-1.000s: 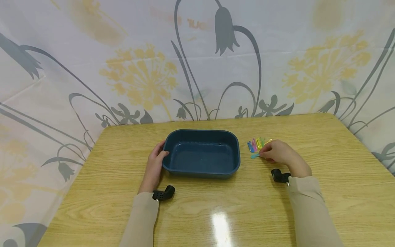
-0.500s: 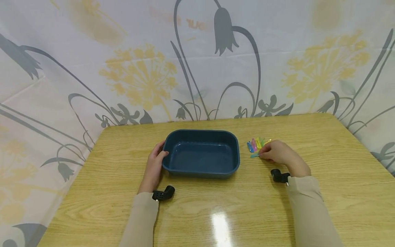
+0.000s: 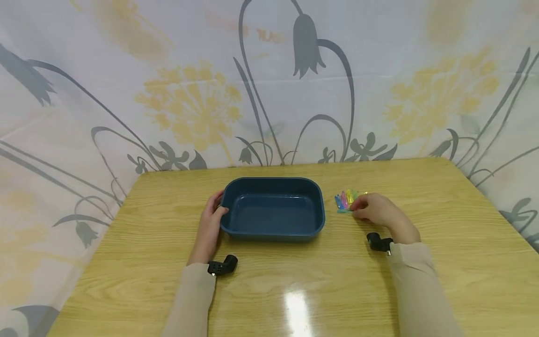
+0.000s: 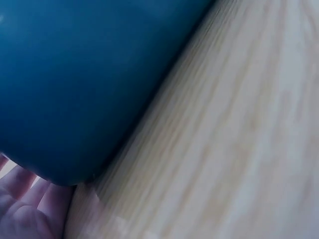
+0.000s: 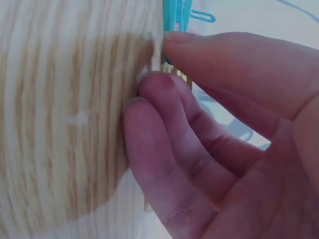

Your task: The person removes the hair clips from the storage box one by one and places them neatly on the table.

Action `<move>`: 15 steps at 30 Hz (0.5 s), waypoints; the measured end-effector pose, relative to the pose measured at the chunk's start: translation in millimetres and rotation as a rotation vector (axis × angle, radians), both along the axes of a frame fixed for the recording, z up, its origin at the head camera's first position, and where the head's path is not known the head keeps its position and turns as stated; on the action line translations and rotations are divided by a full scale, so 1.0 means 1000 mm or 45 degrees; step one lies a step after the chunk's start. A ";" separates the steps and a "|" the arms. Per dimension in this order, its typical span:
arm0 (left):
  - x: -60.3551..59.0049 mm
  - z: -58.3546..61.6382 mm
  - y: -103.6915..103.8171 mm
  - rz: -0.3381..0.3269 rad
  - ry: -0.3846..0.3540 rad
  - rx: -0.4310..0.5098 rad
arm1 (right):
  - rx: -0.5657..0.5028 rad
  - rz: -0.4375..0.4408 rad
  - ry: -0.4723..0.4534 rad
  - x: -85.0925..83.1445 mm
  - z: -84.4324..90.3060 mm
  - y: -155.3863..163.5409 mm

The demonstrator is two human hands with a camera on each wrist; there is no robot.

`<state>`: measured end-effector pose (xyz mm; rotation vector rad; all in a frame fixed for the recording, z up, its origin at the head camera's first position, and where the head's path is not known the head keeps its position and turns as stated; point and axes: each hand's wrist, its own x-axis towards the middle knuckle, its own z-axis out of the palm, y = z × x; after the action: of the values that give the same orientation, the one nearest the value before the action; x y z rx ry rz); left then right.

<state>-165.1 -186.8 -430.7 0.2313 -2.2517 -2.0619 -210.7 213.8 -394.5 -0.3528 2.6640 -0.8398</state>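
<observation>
On the table (image 3: 442, 262), right hand (image 3: 376, 209) pinches teal clip (image 3: 343, 211).

A wood-grain table (image 3: 294, 290) with a bright glare patch stands before a pale curtain (image 3: 126, 70) printed with grey stems, yellow blooms and what looks like 1 bellflower.

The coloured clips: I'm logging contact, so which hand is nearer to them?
The right hand: its fingertips are at the coloured clips, pinching a teal one. The left hand is across the blue tray, gripping its left end.
</observation>
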 end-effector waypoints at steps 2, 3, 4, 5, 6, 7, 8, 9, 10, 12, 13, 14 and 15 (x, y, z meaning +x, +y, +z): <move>0.001 0.000 -0.001 0.001 0.000 -0.019 | -0.004 -0.004 0.007 0.000 0.000 0.000; 0.001 0.000 -0.002 -0.004 0.001 -0.025 | -0.009 -0.007 0.007 0.000 0.000 -0.001; 0.001 0.001 -0.002 -0.010 0.000 -0.025 | -0.017 -0.011 0.000 0.000 0.000 -0.001; 0.001 0.001 -0.003 -0.013 -0.003 -0.029 | -0.029 -0.014 -0.009 0.000 0.001 -0.002; 0.001 0.001 -0.004 -0.019 -0.006 -0.031 | -0.035 -0.016 -0.010 0.000 0.003 -0.002; 0.000 0.001 -0.004 -0.025 -0.010 -0.032 | -0.044 -0.020 -0.020 0.001 0.005 -0.002; 0.000 0.001 -0.005 -0.028 -0.016 -0.028 | -0.052 -0.018 -0.027 0.001 0.007 -0.003; 0.000 0.001 -0.006 -0.027 -0.024 -0.022 | -0.059 -0.015 -0.030 0.000 0.008 -0.003; 0.000 0.001 -0.007 -0.023 -0.032 -0.015 | -0.072 -0.012 -0.028 0.000 0.010 -0.004; -0.001 0.001 -0.010 -0.028 -0.031 0.000 | -0.094 -0.011 -0.013 -0.001 0.013 -0.007; -0.001 0.001 -0.011 -0.031 -0.028 0.012 | -0.099 -0.013 -0.001 -0.001 0.014 -0.009; -0.001 -0.001 -0.011 -0.037 -0.025 0.029 | -0.103 -0.018 0.014 -0.001 0.015 -0.010; 0.000 -0.002 -0.012 -0.046 -0.019 0.043 | -0.109 -0.027 0.037 0.000 0.014 -0.012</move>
<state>-164.6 -198.8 -433.0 0.2107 -2.2473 -2.1244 -211.1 201.7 -380.1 -0.3611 2.6682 -0.9647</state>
